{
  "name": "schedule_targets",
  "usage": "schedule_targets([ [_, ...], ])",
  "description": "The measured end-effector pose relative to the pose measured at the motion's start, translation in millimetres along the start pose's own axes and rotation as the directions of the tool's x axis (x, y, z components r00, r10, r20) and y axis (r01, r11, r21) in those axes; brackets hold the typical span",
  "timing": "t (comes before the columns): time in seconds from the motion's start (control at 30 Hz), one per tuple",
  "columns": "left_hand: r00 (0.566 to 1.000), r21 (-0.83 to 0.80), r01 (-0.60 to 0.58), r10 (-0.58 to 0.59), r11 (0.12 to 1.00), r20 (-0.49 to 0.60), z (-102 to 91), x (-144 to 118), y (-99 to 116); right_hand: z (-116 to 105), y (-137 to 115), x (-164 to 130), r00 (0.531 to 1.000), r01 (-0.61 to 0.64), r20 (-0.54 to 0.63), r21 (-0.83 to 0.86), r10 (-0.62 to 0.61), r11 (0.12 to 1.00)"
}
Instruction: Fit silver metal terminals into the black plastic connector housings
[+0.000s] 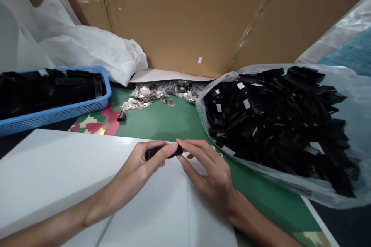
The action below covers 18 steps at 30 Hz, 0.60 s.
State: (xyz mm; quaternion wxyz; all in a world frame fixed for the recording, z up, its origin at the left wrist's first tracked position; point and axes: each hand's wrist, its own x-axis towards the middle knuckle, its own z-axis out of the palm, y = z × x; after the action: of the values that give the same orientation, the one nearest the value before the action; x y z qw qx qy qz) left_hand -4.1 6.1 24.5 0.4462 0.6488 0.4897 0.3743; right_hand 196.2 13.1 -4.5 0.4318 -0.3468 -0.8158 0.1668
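A small, oblong black plastic part is held over the white board. My left hand is closed round it, thumb across its upper face. At the part's right end, my right hand pinches with thumb and fingertips. Whether a smaller piece sits between those right fingertips is hidden. Beyond both hands, small shiny metal pieces lie in a loose heap on the green surface.
On the left stands a blue basket full of black parts. A clear plastic bag heaped with black parts lies on the right. A dark cylindrical piece is near the metal heap. Cardboard rises behind the white board.
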Motion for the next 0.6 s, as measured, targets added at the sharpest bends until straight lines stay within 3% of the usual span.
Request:
schedule_targets([
  [0.23, 0.983, -0.082, 0.131, -0.119, 0.988, 0.141, -4.1, 5.1, -7.4, -6.3, 0.1, 0.7, 0.997, -0.07, 0.031, 0.104, 0.067, 0.992],
  [0.47, 0.956, -0.141, 0.176, -0.136, 0.974, 0.259, -12.3, 7.6, 7.2, -28.3, 8.3, 6.8, 0.99, 0.034, 0.126, 0.161, -0.055, 0.986],
  [0.6, 0.94, -0.117, 0.147, -0.102, 0.982, 0.325, -17.8, 11.8, 8.3, -34.1, 8.0, 9.8, 0.979, 0.136, 0.134, 0.138, -0.154, 0.981],
])
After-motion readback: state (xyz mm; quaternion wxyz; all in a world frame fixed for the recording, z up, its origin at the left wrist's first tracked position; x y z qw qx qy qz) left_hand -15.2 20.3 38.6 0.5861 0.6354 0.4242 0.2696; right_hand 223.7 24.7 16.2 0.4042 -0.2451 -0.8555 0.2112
